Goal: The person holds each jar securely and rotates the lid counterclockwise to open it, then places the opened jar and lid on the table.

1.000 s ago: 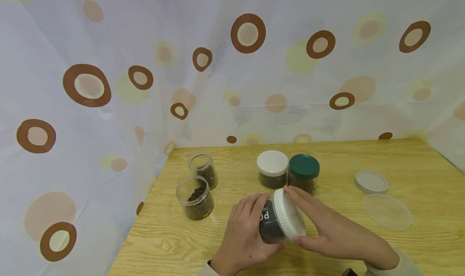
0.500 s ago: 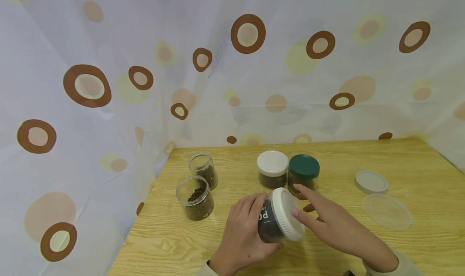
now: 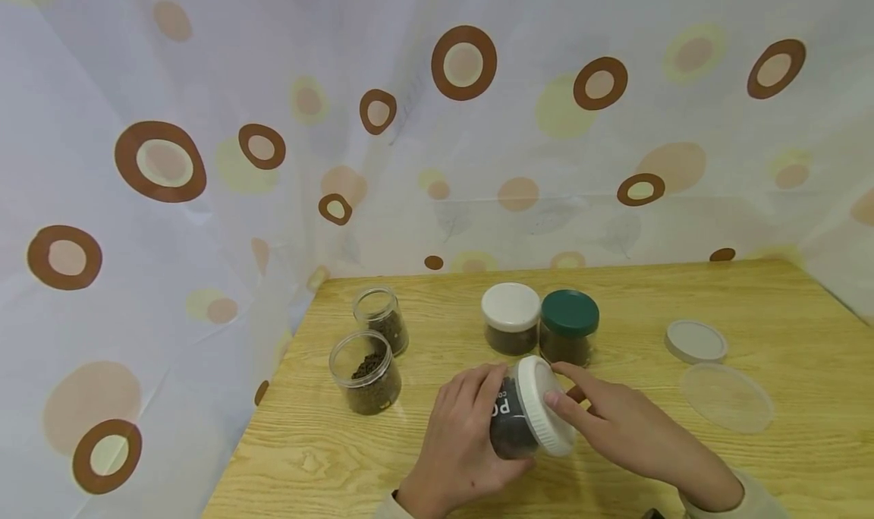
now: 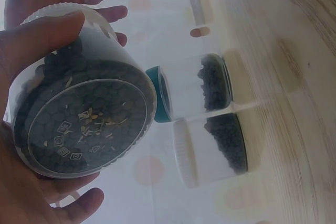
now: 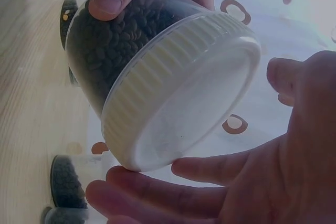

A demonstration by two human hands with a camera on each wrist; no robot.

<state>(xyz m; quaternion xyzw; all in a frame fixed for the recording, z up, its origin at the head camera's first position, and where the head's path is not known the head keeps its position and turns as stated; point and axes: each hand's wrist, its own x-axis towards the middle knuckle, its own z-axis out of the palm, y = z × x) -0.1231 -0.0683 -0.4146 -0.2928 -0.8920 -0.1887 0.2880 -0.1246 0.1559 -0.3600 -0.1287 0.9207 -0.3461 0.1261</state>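
My left hand (image 3: 460, 435) grips a clear jar (image 3: 508, 432) tilted on its side, fingers and thumb around its body. Dark pellets fill part of it, and white letters show on its dark label. A ribbed white screw lid (image 5: 168, 93) sits on the jar and faces right. Beside the lid is my right hand (image 3: 635, 432). In the right wrist view, its extended fingertips (image 5: 126, 177) lie at the lid's lower rim, while the thumb stands apart from it. From the left wrist, the jar's round base (image 4: 89, 124) shows pellets and pale flakes.
Behind the hands stand a white-lidded jar (image 3: 510, 318) and a green-lidded jar (image 3: 570, 325), side by side. Two lidless jars, a front one (image 3: 372, 390) and a rear one (image 3: 388, 325), hold dark grains at left. A pale lid (image 3: 696, 341) and a translucent disc (image 3: 727, 397) lie at right.
My right hand let go of the lid's rim and drew back to the right, then its fingers came back to the rim. The left hand keeps the jar almost still.
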